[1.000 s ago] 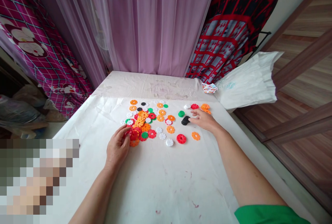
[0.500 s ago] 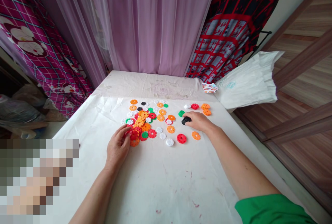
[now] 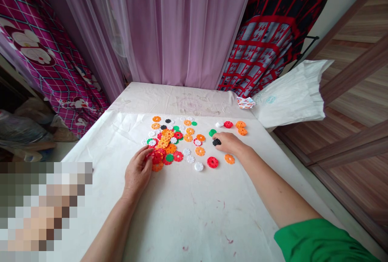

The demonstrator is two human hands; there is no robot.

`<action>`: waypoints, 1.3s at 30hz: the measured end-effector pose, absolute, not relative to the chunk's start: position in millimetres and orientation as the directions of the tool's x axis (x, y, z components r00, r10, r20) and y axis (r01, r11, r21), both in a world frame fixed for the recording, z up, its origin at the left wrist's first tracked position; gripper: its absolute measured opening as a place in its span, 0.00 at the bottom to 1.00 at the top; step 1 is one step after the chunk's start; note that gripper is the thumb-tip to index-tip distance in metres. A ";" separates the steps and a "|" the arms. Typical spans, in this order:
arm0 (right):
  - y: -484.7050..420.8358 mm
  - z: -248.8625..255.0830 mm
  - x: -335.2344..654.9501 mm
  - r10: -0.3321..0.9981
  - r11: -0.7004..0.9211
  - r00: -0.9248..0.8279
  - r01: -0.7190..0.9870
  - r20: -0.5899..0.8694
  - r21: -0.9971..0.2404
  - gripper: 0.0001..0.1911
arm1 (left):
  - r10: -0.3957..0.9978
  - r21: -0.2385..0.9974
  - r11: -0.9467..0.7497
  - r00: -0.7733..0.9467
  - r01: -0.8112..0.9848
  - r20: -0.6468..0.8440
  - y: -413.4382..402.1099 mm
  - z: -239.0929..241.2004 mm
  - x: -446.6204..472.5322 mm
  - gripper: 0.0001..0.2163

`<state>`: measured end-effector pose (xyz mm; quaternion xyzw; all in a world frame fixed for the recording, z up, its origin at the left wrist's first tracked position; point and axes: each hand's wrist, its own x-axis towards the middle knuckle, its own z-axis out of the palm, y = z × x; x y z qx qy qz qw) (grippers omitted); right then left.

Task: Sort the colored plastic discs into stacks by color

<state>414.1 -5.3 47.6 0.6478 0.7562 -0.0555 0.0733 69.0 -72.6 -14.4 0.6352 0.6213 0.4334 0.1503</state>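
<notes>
My right hand (image 3: 228, 142) is closed around a small stack of black notched plastic discs (image 3: 216, 142), at the right of the scattered discs. A green disc stack (image 3: 212, 132) sits just beyond its fingertips. At the left edge of the heap, my left hand (image 3: 138, 168) rests with thumb and fingers apart, touching red discs (image 3: 157, 157). Orange discs (image 3: 166, 137) lie on top of the heap. Nearer to me are a white disc stack (image 3: 199, 166) and a red disc stack (image 3: 212, 162). What lies under the left fingers is partly hidden.
Red (image 3: 228, 124) and orange stacks (image 3: 241, 124) stand at the right back of the white-covered table (image 3: 182, 213). A white bag (image 3: 291, 96) leans at the right corner beside a small patterned paper box (image 3: 245, 102). Purple curtains (image 3: 182, 27) hang behind.
My right hand has shifted very slightly, and the black stack with it shows a little lower and more to the left. My left hand stays in place.
</notes>
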 end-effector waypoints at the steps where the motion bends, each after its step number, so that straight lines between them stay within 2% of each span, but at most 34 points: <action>1: -3.9 47.6 412.7 0.969 0.159 -0.152 0.987 -0.196 0.024 0.18 | 0.920 0.729 -0.182 -0.147 0.659 0.363 -72.7 -14.3 69.0 0.15; 8: -2.9 46.0 416.7 0.963 0.133 -0.118 0.990 -0.243 0.046 0.15 | 0.920 0.733 -0.180 -0.151 0.656 0.361 -74.2 -14.0 68.7 0.15; 14: -0.1 52.3 442.8 0.954 0.031 -0.031 1.000 -0.299 -0.005 0.16 | 0.926 0.737 -0.156 -0.163 0.658 0.341 -74.2 -15.4 68.3 0.15; 18: 18.0 75.0 454.7 0.932 -0.062 0.011 0.990 -0.361 -0.130 0.17 | 0.926 0.736 -0.160 -0.159 0.658 0.343 -74.7 -15.9 68.2 0.15; 20: 33.1 87.3 454.1 0.937 -0.093 0.012 0.972 -0.349 -0.217 0.18 | 0.925 0.734 -0.167 -0.154 0.658 0.348 -74.9 -16.7 67.7 0.15; 22: 50.4 95.7 447.7 0.945 -0.097 0.010 0.963 -0.326 -0.252 0.19 | 0.926 0.732 -0.166 -0.151 0.660 0.346 -75.1 -17.7 67.2 0.15; 24: 67.5 98.4 436.5 0.944 -0.082 0.003 0.971 -0.329 -0.226 0.20 | 0.929 0.731 -0.160 -0.150 0.664 0.339 -75.3 -18.6 66.6 0.15; 30: 103.4 80.9 400.7 0.931 0.061 -0.050 0.998 -0.361 0.018 0.19 | 0.930 0.731 -0.167 -0.141 0.662 0.340 -76.7 -18.8 65.6 0.15; 39: 119.8 60.8 394.8 0.927 0.137 -0.086 0.984 -0.365 0.117 0.18 | 0.939 0.733 -0.148 -0.139 0.664 0.315 -79.4 -18.3 65.8 0.15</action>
